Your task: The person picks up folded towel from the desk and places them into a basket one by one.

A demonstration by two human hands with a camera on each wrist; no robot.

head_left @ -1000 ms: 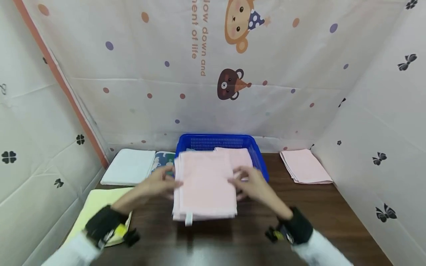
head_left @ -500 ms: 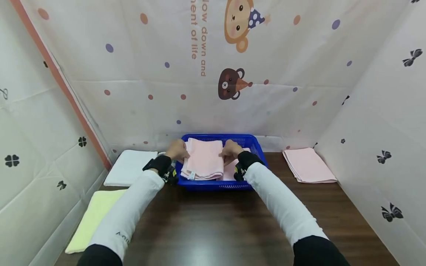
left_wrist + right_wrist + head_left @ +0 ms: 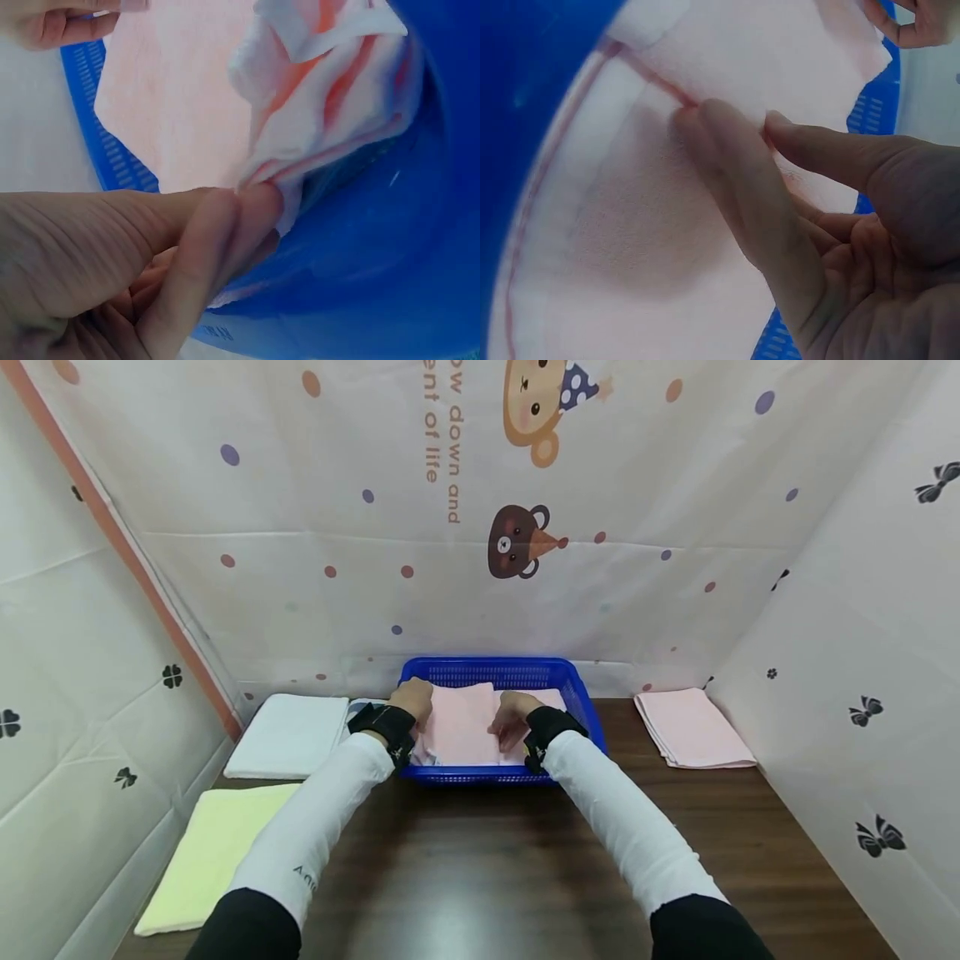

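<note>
A folded pink towel lies in the left part of the blue plastic basket, beside another folded pink towel. My left hand pinches the left edge of the first towel; the left wrist view shows thumb and fingertips meeting at its bunched layers, with a white tag above. At the seam between both towels is my right hand. Its fingers stretch over the pink cloth, the thumb a little apart from them. The sleeves and wrist bands cover part of the basket's front.
On the left lie a folded white towel and a yellow towel, with a blue patterned cloth partly hidden by the basket. Another pink towel lies at right. Printed curtains enclose the brown table.
Both hands have carried the pink towel forward from above the table into the basket. Since half a second ago it has sunk lower, and the right hand's fingers have loosened from its edge.
</note>
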